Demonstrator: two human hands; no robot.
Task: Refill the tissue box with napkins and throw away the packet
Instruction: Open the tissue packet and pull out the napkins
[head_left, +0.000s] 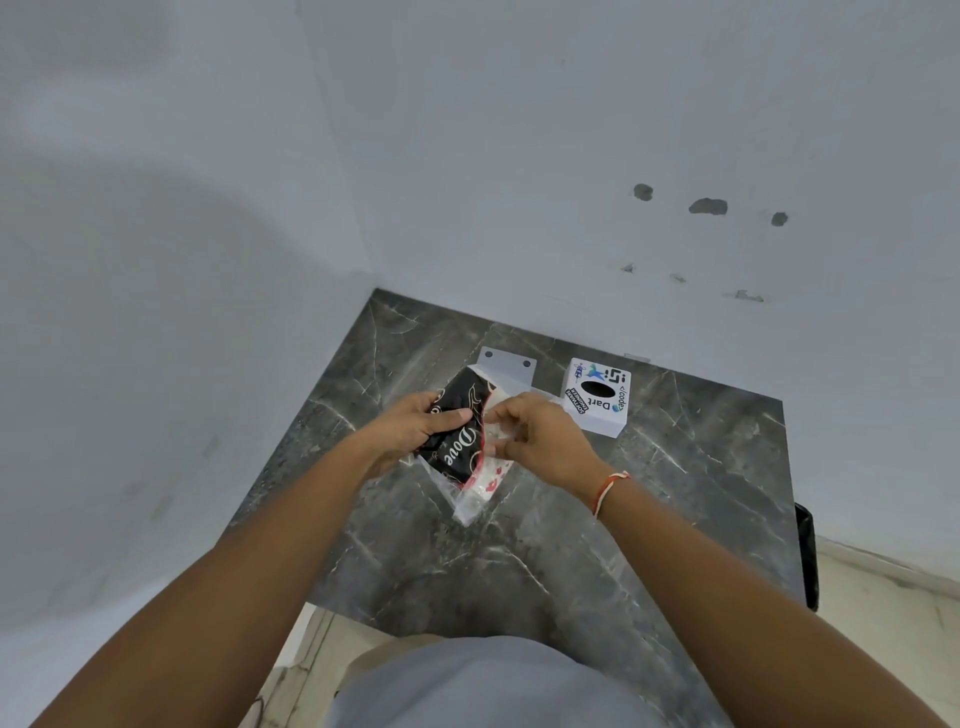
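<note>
Above the surface (545, 561), left hand (415, 428) grips the packet (457, 441); right hand (540, 441) pinches napkins (491, 467), which may tear if yanked.

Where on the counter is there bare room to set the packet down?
Free: the near counter between the forearms, the right side beyond the tissue box, and the far left corner. Crowded: the middle back, where the left hand and right hand hold the packet by a white plate.
</note>
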